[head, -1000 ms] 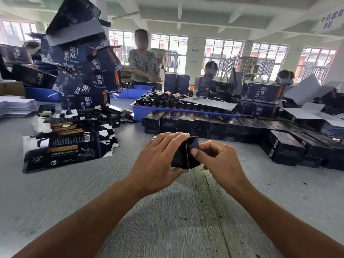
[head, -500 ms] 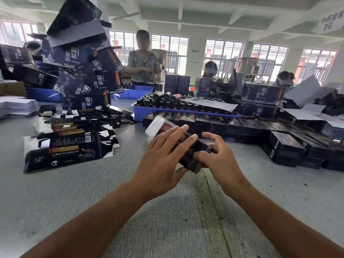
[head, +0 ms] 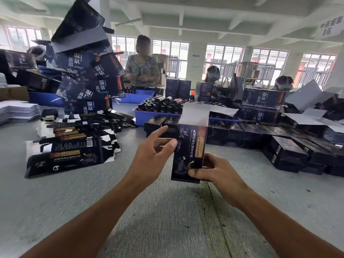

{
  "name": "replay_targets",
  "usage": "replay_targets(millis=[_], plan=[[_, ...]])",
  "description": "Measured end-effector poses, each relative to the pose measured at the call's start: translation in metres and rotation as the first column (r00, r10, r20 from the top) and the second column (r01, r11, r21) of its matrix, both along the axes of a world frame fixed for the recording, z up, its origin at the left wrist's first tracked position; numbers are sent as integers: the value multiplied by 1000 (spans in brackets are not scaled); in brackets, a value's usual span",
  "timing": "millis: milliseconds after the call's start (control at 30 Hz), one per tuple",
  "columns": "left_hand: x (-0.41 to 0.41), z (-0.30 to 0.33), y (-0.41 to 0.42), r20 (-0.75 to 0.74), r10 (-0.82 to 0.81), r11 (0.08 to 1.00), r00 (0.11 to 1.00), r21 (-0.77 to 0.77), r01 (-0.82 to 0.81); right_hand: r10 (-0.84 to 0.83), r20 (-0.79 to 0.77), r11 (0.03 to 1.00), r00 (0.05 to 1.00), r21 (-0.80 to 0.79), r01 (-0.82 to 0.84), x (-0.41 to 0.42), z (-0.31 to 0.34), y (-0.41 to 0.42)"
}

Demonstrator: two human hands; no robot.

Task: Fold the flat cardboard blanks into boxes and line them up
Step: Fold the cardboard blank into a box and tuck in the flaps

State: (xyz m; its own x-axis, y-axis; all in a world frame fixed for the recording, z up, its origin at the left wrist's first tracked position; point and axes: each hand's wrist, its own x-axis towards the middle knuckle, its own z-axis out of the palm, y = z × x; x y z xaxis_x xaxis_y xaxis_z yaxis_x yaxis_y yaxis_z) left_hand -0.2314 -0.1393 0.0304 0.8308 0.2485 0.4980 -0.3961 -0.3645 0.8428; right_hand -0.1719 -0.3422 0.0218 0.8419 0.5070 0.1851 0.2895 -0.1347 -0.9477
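- the box (head: 188, 153) has been turned from lying end-on between the hands to standing upright over the table, its printed front toward the camera.
- its pale top flap (head: 195, 113) now sticks straight up, open.
- the right hand (head: 214, 173) has shifted to the box's lower part, thumb across the front.
- the left hand (head: 150, 157) has let go and come away to the box's left side, fingers loosely spread.

Bright, even daylight enters through the windows (head: 223, 58) across the back, which are blown out to white. Shadows on the table (head: 167, 220) are soft and faint. Wide-angle distortion bends the ceiling beams and stretches the frame edges. Slight motion blur softens the lower corners and distant clutter.
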Motion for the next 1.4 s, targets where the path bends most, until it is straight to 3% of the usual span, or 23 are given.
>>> replay_targets(millis=[233, 400, 600, 700, 933, 1167, 1400], plan=[[-1, 1, -1, 18, -141, 986, 990, -90, 142, 69, 34, 996, 997, -65, -67, -3, 3, -4], [1, -2, 0, -6, -182, 979, 983, -94, 180, -108, 114, 990, 988, 103, 96, 2, 6, -2], [-6, 1, -2, 23, -184, 976, 983, 124, 180, -87, 187, 992, 978, 109, 67, 2, 2, -2], [-5, 0, 1, -1, -197, 968, 980, 156, 195, -60, 243, 995, 968, 89, 40, -1, 3, -2], [-3, 3, 2, 17, -189, 981, 982, 43, 188, -19, 284, 1000, 959, 24, 12, -3, 11, -8], [-6, 8, 0, 69, -202, 979, 977, 1, 202, -45, 312, 978, 949, 209, -22, -8, 17, -5], [-5, 9, 0, 82, -217, 971, 973, -84, 224, -66, 367, 978, 928, 208, -12, -11, 21, -6]])
